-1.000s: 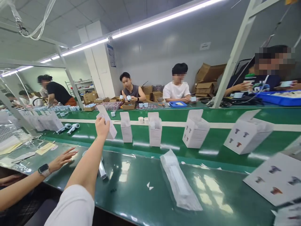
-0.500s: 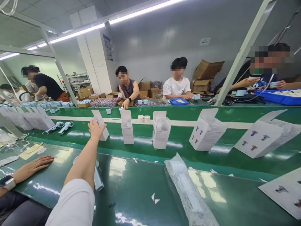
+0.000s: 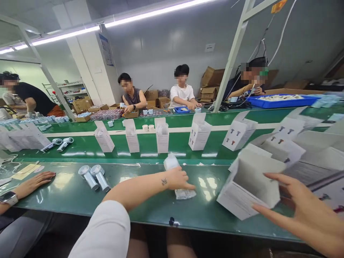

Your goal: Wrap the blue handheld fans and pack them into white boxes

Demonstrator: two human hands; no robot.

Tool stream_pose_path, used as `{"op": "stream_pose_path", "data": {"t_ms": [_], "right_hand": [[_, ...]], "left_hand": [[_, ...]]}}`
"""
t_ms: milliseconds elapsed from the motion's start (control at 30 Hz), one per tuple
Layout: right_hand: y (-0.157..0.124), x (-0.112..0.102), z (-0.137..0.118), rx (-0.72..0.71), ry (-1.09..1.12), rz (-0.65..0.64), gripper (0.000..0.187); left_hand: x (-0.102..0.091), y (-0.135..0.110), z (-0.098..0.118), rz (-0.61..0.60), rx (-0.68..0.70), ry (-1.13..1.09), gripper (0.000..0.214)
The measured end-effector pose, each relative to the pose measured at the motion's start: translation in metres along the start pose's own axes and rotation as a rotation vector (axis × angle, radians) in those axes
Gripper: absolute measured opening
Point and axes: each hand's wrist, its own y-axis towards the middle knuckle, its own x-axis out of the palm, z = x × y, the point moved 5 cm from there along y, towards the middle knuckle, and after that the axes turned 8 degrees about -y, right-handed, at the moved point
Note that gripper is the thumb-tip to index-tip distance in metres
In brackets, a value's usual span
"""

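Note:
My left hand (image 3: pixel 177 178) is closed over a light-blue part in clear plastic wrap (image 3: pixel 172 161) on the green bench. Its far end and crumpled near end show on either side of the hand. My right hand (image 3: pixel 301 208) grips the right side of an open white box (image 3: pixel 239 197), thumb at the front corner and index finger over the opening. The box is tilted, and its visible inside looks bare. Two light-blue and silver handheld parts (image 3: pixel 94 175) lie on the bench left of my left forearm.
Several open white boxes (image 3: pixel 162 138) stand in a row on the green belt (image 3: pixel 145 150). More white boxes (image 3: pixel 290 143) crowd the right. Another person's hand (image 3: pixel 40 181) rests on the bench at left. Across the belt, people work near a blue tray (image 3: pixel 285 100).
My left hand has left a box on the belt and come back right, onto the wrapped part. My right hand has come into view at an open box. The view has turned right.

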Motion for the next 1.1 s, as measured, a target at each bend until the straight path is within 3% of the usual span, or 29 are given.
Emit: {"op": "stream_pose_path", "data": {"t_ms": [67,100,167,233,300,333,400,500,633,700,767,900,1033,1100], "right_hand": [[-0.002,0.008,-0.013,0.009,0.071,-0.108,0.073],[-0.003,0.012,-0.021,0.002,0.107,-0.149,0.073],[-0.005,0.021,-0.042,-0.056,0.166,-0.204,0.072],[-0.004,0.037,-0.068,-0.145,0.224,-0.278,0.07],[-0.002,0.056,-0.094,-0.205,0.285,-0.355,0.071],[0.0,0.066,-0.107,-0.228,0.32,-0.386,0.072],[0.003,0.082,-0.129,-0.281,0.389,-0.418,0.073],[0.006,0.097,-0.149,-0.35,0.466,-0.398,0.072],[0.007,0.103,-0.151,-0.298,0.47,-0.388,0.067],[0.007,0.102,-0.152,-0.288,0.429,-0.388,0.067],[0.007,0.101,-0.155,-0.308,0.394,-0.384,0.066],[0.005,0.102,-0.161,-0.35,0.404,-0.374,0.072],[0.004,0.108,-0.156,-0.343,0.44,-0.356,0.074],[0.004,0.11,-0.152,-0.316,0.456,-0.349,0.071]], "left_hand": [[-0.016,-0.021,-0.012,0.089,-0.097,-0.026,0.05],[-0.029,-0.037,-0.019,0.199,-0.191,-0.069,0.046],[-0.063,-0.08,-0.031,0.542,-0.423,-0.202,0.041],[-0.1,-0.129,-0.031,1.018,-0.623,-0.365,0.038],[-0.128,-0.165,-0.02,1.469,-0.716,-0.496,0.038],[-0.138,-0.173,-0.012,1.631,-0.721,-0.553,0.038],[-0.15,-0.173,0.001,1.787,-0.679,-0.654,0.039],[-0.147,-0.15,0.007,1.7,-0.669,-0.786,0.038],[-0.126,-0.137,-0.002,1.475,-0.897,-0.72,0.04],[-0.126,-0.135,-0.005,1.372,-0.965,-0.618,0.04],[-0.134,-0.127,-0.006,1.231,-0.933,-0.52,0.038],[-0.151,-0.097,0.005,0.929,-0.695,-0.414,0.039],[-0.156,-0.084,0.011,0.968,-0.753,-0.279,0.036],[-0.156,-0.077,0.015,0.968,-0.708,-0.205,0.03]]}}
